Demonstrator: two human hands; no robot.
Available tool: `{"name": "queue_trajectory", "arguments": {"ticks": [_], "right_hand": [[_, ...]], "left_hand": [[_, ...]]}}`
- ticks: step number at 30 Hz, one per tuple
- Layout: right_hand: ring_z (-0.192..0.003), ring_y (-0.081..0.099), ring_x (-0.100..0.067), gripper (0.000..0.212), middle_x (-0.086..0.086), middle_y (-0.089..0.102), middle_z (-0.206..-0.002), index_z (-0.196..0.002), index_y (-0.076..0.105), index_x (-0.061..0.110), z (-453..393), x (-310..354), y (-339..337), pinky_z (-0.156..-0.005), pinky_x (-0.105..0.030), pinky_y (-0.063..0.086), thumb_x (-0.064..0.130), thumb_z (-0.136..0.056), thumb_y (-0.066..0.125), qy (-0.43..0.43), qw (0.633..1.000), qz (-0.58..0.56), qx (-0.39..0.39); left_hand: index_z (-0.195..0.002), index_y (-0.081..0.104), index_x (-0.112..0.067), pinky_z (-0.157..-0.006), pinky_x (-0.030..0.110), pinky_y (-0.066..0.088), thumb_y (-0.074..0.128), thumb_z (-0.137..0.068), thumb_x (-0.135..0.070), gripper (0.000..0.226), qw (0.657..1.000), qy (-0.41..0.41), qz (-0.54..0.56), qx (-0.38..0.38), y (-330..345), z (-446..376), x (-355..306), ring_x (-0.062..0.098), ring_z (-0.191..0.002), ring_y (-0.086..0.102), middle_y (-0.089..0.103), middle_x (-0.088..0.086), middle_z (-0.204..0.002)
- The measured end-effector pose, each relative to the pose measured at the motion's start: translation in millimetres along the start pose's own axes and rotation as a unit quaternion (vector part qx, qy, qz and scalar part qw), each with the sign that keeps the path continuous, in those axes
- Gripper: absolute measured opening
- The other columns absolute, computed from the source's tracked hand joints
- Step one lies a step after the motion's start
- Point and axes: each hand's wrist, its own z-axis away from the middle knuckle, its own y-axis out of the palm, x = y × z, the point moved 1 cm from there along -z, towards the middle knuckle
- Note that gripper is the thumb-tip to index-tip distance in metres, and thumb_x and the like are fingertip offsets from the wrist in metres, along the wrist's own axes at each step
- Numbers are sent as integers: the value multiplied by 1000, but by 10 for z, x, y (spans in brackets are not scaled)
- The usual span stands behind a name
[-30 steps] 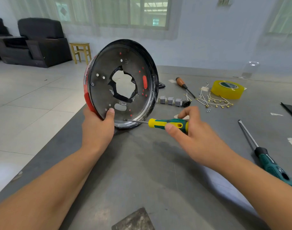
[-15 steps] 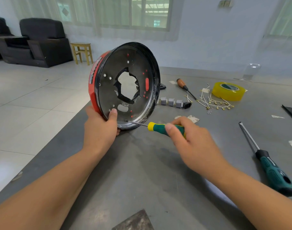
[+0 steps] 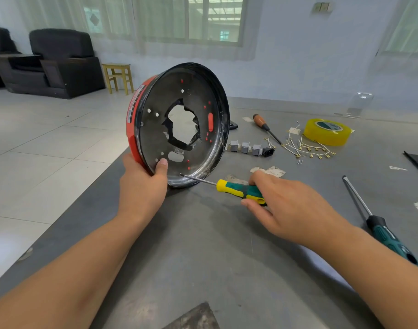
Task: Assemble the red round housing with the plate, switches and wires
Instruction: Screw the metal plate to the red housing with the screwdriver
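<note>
Grey and scuffed, the table (image 3: pixel 203 257) carries everything here. The red round housing (image 3: pixel 177 124) stands on edge near the table's left border, its open side facing the camera, a dark metal plate (image 3: pixel 155 136) with a ragged central hole seated inside it. The left hand (image 3: pixel 141 186) grips the housing's lower rim, thumb pressed on the plate's face. The right hand (image 3: pixel 291 205) holds the yellow-and-green screwdriver (image 3: pixel 239 189) by its handle, fingers curled round it; the tip sits against the plate's lower edge.

To the right lies a long teal-handled screwdriver (image 3: pixel 379 226), untouched. Farther back sits a yellow tape roll (image 3: pixel 326 131), and just beside it a scatter of white wires (image 3: pixel 305 148) with brass terminals. A wooden-handled screwdriver (image 3: pixel 265 125) lies between the housing and the tape. Three grey switches (image 3: pixel 246 147) stand in a row just right of the housing, with a small black socket (image 3: pixel 268 151) beside the last one.
</note>
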Motion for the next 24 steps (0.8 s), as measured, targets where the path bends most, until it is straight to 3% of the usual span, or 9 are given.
{"name": "queue_trajectory", "arguments": {"ticks": [3, 6, 9, 10, 11, 14, 16, 20, 24], "right_hand": [[-76, 59, -18, 49, 7, 60, -97, -122, 44, 30, -3, 52, 25, -67, -40, 54, 63, -97, 17, 6, 1000, -22, -6], [-65, 60, -18, 40, 8, 63, -71, -104, 58, 28, -24, 150, 96, -58, -35, 46, 58, -101, 32, 144, 956, -256, -10], [-42, 35, -12, 40, 5, 53, -54, -103, 65, 17, -74, 187, 112, -41, -22, 28, 54, -101, 48, 357, 718, -594, 66], [-40, 29, -11, 41, 3, 51, -54, -106, 64, 17, -73, 207, 86, -39, -20, 25, 55, -99, 52, 371, 675, -632, 84], [-39, 30, -10, 41, 3, 52, -54, -106, 62, 19, -75, 207, 68, -39, -19, 25, 58, -97, 54, 361, 685, -626, 92], [-53, 53, -6, 37, 9, 61, -63, -103, 52, 32, -61, 146, 38, -48, -26, 32, 66, -89, 58, 246, 902, -353, 25], [-60, 54, -10, 35, 8, 55, -65, -102, 45, 34, -42, 120, 23, -49, -31, 33, 67, -91, 51, 147, 970, -191, -27], [-56, 53, -17, 44, 6, 47, -55, -97, 51, 30, -20, 221, 76, -46, -29, 27, 69, -93, 31, 73, 993, -59, -77], [-52, 53, -10, 45, 5, 59, -54, -85, 64, 23, -57, 285, 46, -48, -27, 35, 64, -92, 48, 240, 921, -305, -20]], "left_hand": [[-128, 43, -24, -87, 34, 40, 65, -102, -33, 35, 1000, 1, 7, -2, 3, -13, 15, 20, -98, 55, 52, -26, -93], [-118, 39, -28, -86, 34, 40, 65, -102, -31, 31, 1000, 5, 6, 3, 17, -4, 16, 20, -95, 54, 53, -25, -92], [-117, 38, -29, -85, 33, 39, 65, -102, -31, 31, 1000, 8, 7, 4, 29, 12, 16, 20, -93, 54, 53, -25, -92], [-117, 38, -29, -85, 33, 39, 65, -102, -31, 31, 1000, 8, 9, 4, 34, 17, 18, 19, -93, 54, 53, -25, -92], [-118, 38, -30, -86, 33, 39, 65, -102, -30, 31, 1000, 8, 12, 3, 41, 21, 21, 19, -94, 54, 53, -25, -92], [-119, 37, -29, -85, 32, 39, 65, -102, -30, 33, 1000, 10, 15, -1, 54, 29, 17, 17, -94, 53, 51, -26, -92], [-119, 37, -30, -85, 32, 38, 65, -102, -30, 33, 1000, 11, 17, -2, 49, 26, 20, 16, -93, 52, 51, -27, -93], [-118, 38, -31, -86, 34, 43, 65, -102, -30, 32, 1000, 10, 15, 12, 45, 16, 20, 20, -97, 57, 54, -25, -94], [-120, 38, -31, -87, 31, 39, 65, -102, -29, 33, 1000, 12, 17, 18, 43, 25, 2, 19, -98, 55, 53, -27, -94]]}}
